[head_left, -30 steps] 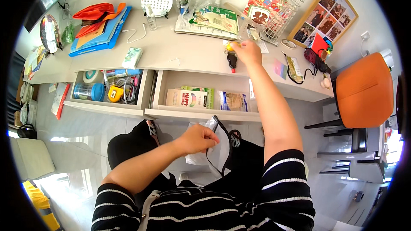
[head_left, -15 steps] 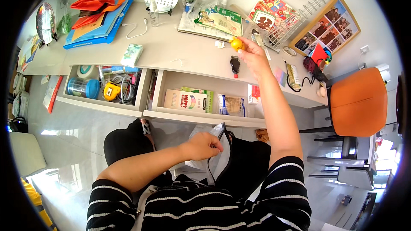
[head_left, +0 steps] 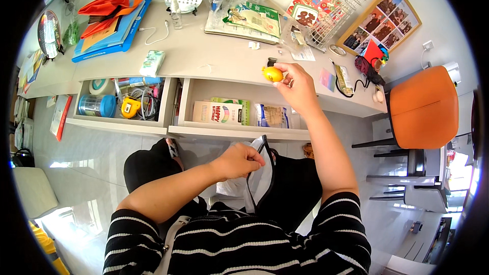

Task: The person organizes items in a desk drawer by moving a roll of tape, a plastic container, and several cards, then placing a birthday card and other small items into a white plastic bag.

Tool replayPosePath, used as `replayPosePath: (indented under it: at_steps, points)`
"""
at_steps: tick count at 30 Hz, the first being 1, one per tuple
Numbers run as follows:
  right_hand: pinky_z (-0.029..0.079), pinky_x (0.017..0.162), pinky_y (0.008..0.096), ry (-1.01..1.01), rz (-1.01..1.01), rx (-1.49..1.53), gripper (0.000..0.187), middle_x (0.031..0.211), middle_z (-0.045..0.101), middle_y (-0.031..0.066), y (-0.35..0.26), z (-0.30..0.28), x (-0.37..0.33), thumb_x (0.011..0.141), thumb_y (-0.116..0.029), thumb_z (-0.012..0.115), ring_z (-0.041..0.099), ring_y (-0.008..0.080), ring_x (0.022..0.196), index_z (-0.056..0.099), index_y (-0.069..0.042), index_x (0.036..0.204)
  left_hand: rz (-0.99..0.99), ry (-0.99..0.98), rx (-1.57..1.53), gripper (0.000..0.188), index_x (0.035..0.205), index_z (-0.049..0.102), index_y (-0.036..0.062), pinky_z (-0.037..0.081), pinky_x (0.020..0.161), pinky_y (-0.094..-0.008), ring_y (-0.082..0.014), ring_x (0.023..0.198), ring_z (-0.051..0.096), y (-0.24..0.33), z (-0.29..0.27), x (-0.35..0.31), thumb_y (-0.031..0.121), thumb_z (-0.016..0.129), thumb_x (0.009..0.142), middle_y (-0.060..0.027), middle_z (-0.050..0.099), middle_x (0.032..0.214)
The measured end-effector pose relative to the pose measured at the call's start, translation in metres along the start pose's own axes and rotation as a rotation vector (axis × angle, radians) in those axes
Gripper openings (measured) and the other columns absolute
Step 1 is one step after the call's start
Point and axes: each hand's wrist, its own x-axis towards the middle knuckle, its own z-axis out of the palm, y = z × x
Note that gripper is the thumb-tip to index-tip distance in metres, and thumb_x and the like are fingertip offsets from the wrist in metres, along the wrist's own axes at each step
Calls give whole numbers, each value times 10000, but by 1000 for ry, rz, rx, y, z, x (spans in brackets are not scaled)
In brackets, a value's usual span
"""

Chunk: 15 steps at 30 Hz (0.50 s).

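Observation:
My right hand point(head_left: 298, 87) is closed on a small round yellow-orange toy point(head_left: 273, 74), its thumb and fingers pinching one side. It hovers above the desk's front edge at the right drawer. Partly behind the toy, a small black object point(head_left: 272, 61) lies on the desk. Low over my lap, my left hand point(head_left: 237, 162) is closed, its fingertips pinching the rim of a translucent pale bag point(head_left: 262, 182) with black trim. What is inside the bag cannot be seen.
The right drawer point(head_left: 224, 82) stands pulled out, holding cards and a pack of cotton swabs point(head_left: 272, 116). In the left drawer are a tape measure point(head_left: 131, 107), cables and a blue-lidded jar point(head_left: 98, 106). Folders point(head_left: 114, 40) and a wire rack point(head_left: 331, 26) stand on the desk. An orange chair point(head_left: 424, 108) is at right.
My right hand has drawn the yellow toy back from over the desk toward me and slightly left. My left hand stays at the bag's rim. The view has shifted slightly.

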Motion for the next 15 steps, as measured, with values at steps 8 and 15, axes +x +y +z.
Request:
replayPosePath:
  at_steps: [8, 15]
  points:
    - [483, 649, 255, 34, 305, 22, 362, 927, 670, 84, 67, 2, -10, 760, -96, 683, 574, 113, 686, 619, -13, 1107, 13, -34, 140, 182, 945, 679, 24, 463, 538, -223, -72, 568, 548, 3, 4, -1, 120, 624, 800, -22, 609, 683]
    - [470, 814, 361, 239, 340, -320, 360, 978, 607, 137, 89, 5, 11, 776, -148, 654, 597, 275, 903, 608, -73, 1125, 59, -17, 193, 195, 960, 676, 31, 449, 542, -225, -69, 561, 543, 1, 3, 0, 140, 626, 807, -18, 609, 672]
